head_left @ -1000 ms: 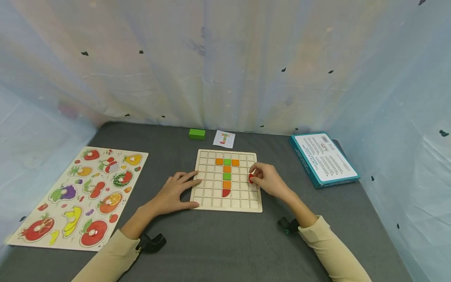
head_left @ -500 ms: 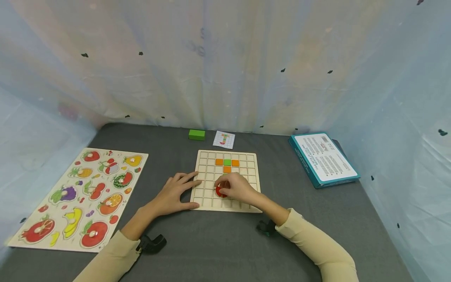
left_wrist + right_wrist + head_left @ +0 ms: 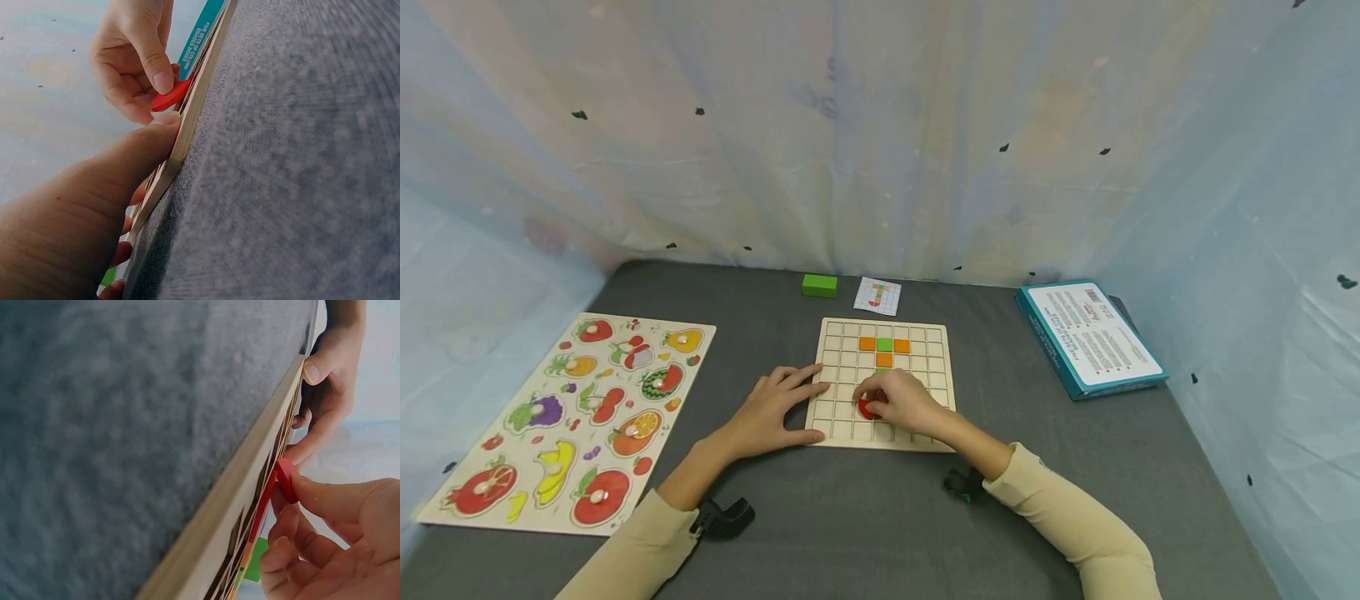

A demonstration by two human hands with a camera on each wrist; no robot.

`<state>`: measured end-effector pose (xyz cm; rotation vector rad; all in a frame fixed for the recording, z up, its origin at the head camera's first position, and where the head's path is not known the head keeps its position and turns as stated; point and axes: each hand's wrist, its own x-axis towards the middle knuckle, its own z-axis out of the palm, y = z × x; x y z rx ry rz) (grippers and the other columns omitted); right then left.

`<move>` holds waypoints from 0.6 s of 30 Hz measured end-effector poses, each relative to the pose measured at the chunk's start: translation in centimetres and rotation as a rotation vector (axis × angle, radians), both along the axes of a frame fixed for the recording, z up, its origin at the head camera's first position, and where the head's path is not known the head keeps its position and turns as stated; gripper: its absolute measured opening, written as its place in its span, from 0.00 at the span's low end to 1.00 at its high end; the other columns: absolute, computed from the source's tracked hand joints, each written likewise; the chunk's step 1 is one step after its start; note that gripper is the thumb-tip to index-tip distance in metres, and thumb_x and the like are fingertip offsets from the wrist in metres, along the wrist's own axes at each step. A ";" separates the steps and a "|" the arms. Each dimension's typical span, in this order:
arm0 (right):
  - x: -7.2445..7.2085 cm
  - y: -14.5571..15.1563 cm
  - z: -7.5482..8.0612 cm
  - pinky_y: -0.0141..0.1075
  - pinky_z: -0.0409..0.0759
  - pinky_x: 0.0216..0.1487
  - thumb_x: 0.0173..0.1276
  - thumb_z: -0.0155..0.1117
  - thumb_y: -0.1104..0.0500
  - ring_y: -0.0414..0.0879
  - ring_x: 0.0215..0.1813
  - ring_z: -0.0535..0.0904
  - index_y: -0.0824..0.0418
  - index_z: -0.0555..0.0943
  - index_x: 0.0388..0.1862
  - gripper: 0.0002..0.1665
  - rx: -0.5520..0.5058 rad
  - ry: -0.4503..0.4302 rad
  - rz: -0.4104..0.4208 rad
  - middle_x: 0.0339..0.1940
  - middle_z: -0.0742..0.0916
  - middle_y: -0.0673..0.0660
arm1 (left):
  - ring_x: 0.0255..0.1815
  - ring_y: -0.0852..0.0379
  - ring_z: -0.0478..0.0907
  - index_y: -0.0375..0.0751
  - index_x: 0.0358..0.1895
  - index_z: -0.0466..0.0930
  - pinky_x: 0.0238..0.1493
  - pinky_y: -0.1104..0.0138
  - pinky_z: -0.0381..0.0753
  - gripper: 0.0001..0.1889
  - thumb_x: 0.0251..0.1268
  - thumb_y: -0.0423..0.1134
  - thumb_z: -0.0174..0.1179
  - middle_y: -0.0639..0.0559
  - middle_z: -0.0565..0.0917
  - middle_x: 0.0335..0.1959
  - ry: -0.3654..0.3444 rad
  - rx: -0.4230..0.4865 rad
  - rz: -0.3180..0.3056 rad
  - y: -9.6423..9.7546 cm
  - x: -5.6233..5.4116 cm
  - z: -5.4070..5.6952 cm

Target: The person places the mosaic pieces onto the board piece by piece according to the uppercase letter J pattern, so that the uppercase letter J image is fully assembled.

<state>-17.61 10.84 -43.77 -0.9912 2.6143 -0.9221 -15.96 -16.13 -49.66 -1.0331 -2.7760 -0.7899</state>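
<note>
My right hand (image 3: 904,403) pinches a small red quarter-round tile (image 3: 286,480) between thumb and fingers, tilted at the surface of a wooden grid board (image 3: 835,429). A second red tile (image 3: 264,503) lies flat in the board right beside it. The spread fingers and thumb of my left hand (image 3: 766,417) rest along the board's left edge. Orange tiles (image 3: 884,360) and a green tile (image 3: 883,344) sit in the upper middle cells; my right hand covers those lower down. In the left wrist view the held red tile (image 3: 170,97) stands just past my left thumb.
Behind the board are a green block (image 3: 819,286) and a small pattern card (image 3: 877,296). A fruit puzzle board (image 3: 647,329) lies at the left, a teal box (image 3: 1090,333) at the right. Pale curtains surround the grey table (image 3: 865,525).
My right hand has carried the red tile left from the board's right edge to its lower middle, staying nearly still over the last half second. The left hand has not moved.
</note>
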 end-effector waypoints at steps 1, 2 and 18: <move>0.0 0.0 0.0 0.35 0.77 0.40 0.65 0.67 0.71 0.44 0.35 0.80 0.62 0.87 0.44 0.11 0.007 0.010 0.001 0.34 0.87 0.53 | 0.66 0.47 0.63 0.51 0.72 0.72 0.54 0.46 0.62 0.41 0.56 0.65 0.68 0.47 0.62 0.77 0.002 0.000 0.000 0.0 0.0 0.0; 0.0 0.0 0.0 0.35 0.77 0.39 0.65 0.67 0.72 0.44 0.35 0.80 0.62 0.86 0.44 0.11 0.012 0.018 0.003 0.33 0.87 0.53 | 0.66 0.47 0.63 0.51 0.72 0.72 0.54 0.46 0.62 0.41 0.56 0.65 0.68 0.47 0.62 0.77 0.003 0.000 -0.001 0.0 0.0 0.0; 0.1 -0.4 0.0 0.38 0.77 0.40 0.64 0.68 0.72 0.45 0.37 0.79 0.59 0.86 0.40 0.10 0.062 0.057 0.021 0.34 0.85 0.52 | 0.66 0.47 0.63 0.49 0.72 0.72 0.55 0.45 0.62 0.41 0.56 0.63 0.69 0.46 0.62 0.77 0.003 0.008 -0.003 0.0 0.0 0.0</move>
